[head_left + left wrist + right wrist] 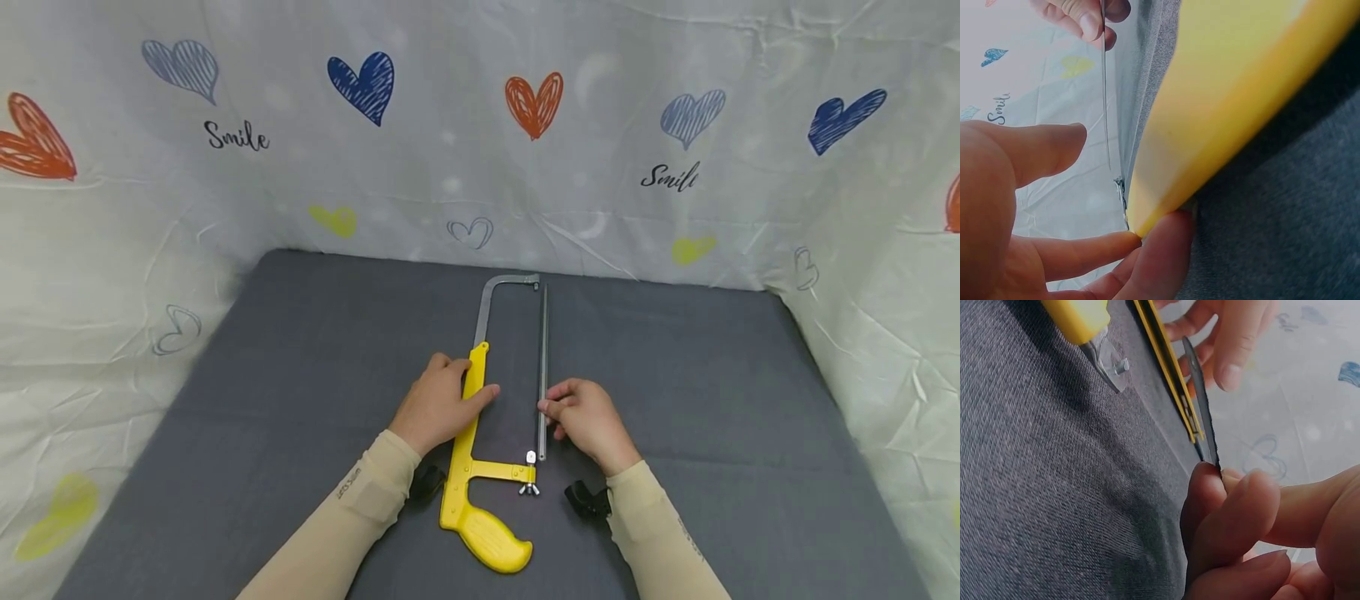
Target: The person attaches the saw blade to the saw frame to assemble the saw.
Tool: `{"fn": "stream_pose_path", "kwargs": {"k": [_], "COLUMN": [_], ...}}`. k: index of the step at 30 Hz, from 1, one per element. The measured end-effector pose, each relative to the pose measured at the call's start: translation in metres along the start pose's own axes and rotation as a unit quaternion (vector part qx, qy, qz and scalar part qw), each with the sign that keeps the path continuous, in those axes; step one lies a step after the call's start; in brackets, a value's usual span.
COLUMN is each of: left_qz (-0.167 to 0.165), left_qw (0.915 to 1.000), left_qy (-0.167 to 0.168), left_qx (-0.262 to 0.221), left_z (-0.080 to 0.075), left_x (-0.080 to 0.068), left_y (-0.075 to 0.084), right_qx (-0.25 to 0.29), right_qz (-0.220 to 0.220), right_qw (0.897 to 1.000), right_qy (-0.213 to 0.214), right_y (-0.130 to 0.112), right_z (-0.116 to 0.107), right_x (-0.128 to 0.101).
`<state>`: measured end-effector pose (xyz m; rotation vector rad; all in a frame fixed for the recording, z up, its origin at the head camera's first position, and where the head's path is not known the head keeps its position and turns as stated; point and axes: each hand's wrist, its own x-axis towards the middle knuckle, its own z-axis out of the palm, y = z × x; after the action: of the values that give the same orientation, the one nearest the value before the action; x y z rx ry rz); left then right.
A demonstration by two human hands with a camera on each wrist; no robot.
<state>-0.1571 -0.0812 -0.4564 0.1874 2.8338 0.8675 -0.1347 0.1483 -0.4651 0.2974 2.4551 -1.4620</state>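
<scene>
Nearest you, the yellow-handled metal hacksaw frame [472, 467] lies under your left hand's [438, 404] flat fingers while your right hand [588, 417] pinches the thin grey steel blade [542, 367] at three o'clock of it, and those toothed edges could nick your fingertips if the blade twists or slips.

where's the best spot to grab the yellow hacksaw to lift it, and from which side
Probably the fat yellow handle at the near end of the hacksaw, taken from above with the fingers curled round it. It is the thickest, rounded part and lies flat and free on the grey mat. The thin blade on the right offers little to hold.
</scene>
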Motion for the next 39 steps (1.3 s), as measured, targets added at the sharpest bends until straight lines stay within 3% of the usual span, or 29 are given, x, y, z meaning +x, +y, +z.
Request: {"fn": "stream_pose_path", "kwargs": {"k": [39], "left_qz": [0.008], "left_qw": [1.0], "left_qy": [-0.001], "left_qx": [0.004], "left_z": [0.002], "left_x": [0.002], "left_y": [0.0], "right_qx": [0.016], "right_qz": [-0.011], "right_qw": [1.0], "right_qy": [-0.003], "right_y": [0.006], "right_z": [0.01], "right_x": [0.009]}}
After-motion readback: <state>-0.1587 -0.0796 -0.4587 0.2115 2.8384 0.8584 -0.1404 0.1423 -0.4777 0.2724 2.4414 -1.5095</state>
